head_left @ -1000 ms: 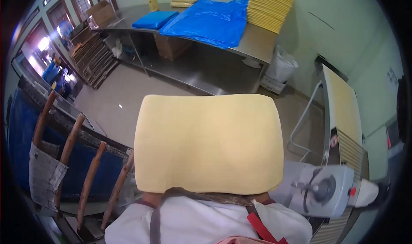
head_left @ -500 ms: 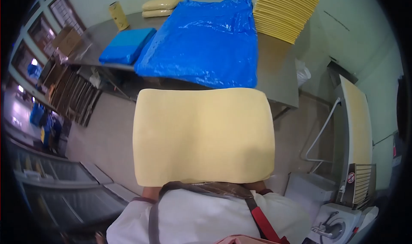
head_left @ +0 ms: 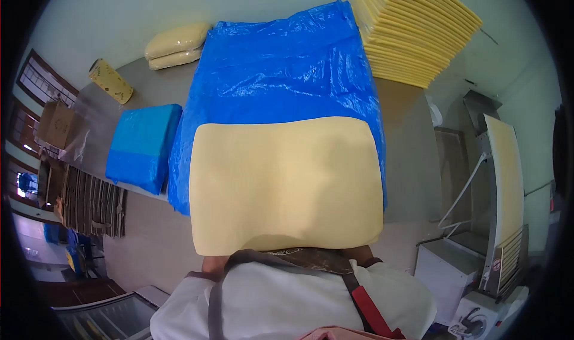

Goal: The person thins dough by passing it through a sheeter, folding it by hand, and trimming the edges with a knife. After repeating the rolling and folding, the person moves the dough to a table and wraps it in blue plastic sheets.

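Observation:
A pale yellow foam block (head_left: 287,184), shaped like a pillow, is held flat in front of my body. Beneath its near left corner only the wrist of my left hand (head_left: 213,264) shows; the fingers are hidden under the block. My right hand (head_left: 359,255) is likewise mostly covered, near the block's right corner. The far part of the block overlaps a large blue plastic sheet (head_left: 269,71) spread on the metal table (head_left: 409,160). A folded blue packet (head_left: 143,142) lies left of the sheet.
Stacked yellow sheets (head_left: 418,35) stand at the back right. Wrapped yellow packs (head_left: 176,44) and a yellow roll (head_left: 111,81) are at the back left. Flattened cardboard (head_left: 92,202) stands left of the table; a white cabinet (head_left: 445,271) is at the right.
The table and blue sheet now appear nearer and lower in view. The foam block, still in front of my body, now overlaps the near part of the sheet.

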Motion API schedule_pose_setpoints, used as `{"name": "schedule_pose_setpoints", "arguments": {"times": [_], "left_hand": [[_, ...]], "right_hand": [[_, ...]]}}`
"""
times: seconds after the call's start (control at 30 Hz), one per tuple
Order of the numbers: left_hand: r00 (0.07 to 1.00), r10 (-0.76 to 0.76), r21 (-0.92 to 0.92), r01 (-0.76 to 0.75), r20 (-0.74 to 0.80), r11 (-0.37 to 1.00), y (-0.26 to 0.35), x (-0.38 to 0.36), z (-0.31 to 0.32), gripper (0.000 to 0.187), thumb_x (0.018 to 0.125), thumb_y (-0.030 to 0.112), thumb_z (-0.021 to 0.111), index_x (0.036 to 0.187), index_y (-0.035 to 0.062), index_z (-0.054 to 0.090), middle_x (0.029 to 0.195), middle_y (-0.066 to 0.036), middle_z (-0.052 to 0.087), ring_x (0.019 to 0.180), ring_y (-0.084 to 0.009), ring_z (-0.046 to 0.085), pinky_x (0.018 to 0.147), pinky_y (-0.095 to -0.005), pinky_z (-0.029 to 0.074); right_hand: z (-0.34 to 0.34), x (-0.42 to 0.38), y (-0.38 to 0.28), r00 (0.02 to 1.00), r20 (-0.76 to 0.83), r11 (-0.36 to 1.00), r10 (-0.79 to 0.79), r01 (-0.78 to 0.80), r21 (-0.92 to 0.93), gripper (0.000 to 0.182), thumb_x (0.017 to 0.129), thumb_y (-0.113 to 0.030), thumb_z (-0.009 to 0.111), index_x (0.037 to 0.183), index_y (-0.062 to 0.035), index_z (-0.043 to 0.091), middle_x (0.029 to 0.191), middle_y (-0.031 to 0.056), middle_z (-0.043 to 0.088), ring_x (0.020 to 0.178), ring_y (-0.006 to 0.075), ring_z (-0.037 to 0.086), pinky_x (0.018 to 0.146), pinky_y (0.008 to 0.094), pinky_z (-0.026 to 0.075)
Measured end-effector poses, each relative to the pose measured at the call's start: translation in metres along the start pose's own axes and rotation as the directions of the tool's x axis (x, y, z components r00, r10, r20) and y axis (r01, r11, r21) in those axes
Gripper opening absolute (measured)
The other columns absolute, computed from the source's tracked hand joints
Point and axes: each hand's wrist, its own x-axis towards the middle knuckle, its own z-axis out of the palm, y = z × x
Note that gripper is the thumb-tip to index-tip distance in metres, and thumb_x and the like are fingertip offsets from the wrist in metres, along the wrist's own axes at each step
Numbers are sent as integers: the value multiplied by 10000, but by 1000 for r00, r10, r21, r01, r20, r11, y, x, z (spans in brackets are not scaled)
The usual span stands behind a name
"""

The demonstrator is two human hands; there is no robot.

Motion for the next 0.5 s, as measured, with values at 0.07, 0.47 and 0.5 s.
{"name": "schedule_pose_setpoints", "arguments": {"times": [0.07,0.47,0.5], "left_hand": [[1000,-27,-18,27,-1,999,8,24,0,632,909,495,524,1253,-35,522,1131,-146,610,970,-237,595,838,-357,473],[985,-170,-153,163,-34,975,16,81,-17,647,924,508,491,1272,-37,507,1166,-156,600,1013,-252,592,873,-365,469],[984,-176,-161,167,-41,973,15,86,-18,648,925,509,488,1274,-37,505,1169,-157,599,1016,-254,591,876,-366,469]], "right_hand": [[17,30,-69,997,-15,990,-69,70,124,587,933,-318,545,1403,-14,371,1366,167,471,1235,277,484,1039,403,384],[57,139,-226,997,-41,644,-65,73,761,583,948,-325,522,1417,-19,357,1386,166,456,1251,282,471,1051,413,374],[59,142,-228,997,-34,613,-69,69,787,583,949,-326,520,1418,-19,356,1388,166,454,1253,282,470,1052,414,373]]}}
